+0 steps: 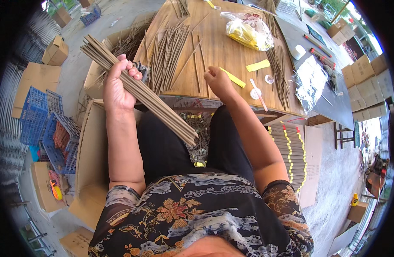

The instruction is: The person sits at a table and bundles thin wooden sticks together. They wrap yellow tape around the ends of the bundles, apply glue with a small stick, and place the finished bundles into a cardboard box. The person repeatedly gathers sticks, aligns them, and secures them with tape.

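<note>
My left hand [122, 85] is wrapped round a thick bundle of brown incense sticks [156, 105], held tilted in the air above my lap. Over the front of the wooden table [231, 51], my right hand [218, 83] has its fingers pinched together at a single incense stick [201, 51]. A spread of loose incense sticks [168, 58] lies on the table between my hands. Just right of my right hand are a yellow paper strip [233, 78] and a small white round dish [255, 93] with a pale stick-like tool [260, 96] across it.
Farther back lies a clear bag of yellow strips [248, 32]; more sticks [279, 70] line the table's right side. An open cardboard box [92, 145] stands by my left arm, blue crates [34, 109] beyond it. Yellow-banded bundles [289, 150] are stacked at the right.
</note>
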`<action>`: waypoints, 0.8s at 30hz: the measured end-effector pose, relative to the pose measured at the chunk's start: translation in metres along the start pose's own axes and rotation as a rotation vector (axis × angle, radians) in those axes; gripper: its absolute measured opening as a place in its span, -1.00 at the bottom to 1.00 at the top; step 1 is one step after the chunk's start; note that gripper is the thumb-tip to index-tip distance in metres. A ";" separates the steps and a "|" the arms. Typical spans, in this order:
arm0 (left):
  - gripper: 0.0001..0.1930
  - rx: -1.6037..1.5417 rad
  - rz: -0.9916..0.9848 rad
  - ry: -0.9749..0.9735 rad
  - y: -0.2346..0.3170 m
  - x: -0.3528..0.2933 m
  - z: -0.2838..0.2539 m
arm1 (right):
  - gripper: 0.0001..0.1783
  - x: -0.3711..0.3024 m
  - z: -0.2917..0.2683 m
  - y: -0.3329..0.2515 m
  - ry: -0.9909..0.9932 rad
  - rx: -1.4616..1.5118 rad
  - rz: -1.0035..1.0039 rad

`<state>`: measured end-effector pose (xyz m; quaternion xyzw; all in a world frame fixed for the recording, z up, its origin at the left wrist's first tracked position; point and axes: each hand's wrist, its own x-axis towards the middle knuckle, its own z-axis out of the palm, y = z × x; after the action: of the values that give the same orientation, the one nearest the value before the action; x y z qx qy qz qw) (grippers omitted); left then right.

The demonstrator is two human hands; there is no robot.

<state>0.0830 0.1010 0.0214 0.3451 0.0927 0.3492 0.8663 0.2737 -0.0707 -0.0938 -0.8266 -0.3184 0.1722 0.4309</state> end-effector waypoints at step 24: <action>-0.66 0.341 0.347 -0.259 -0.056 0.066 0.087 | -0.30 0.006 -0.033 -0.055 -0.196 0.796 -0.415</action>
<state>0.1972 0.0700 0.0539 0.5384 -0.0220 0.4248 0.7275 0.2765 -0.0633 -0.0299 -0.4952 -0.4254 0.2685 0.7083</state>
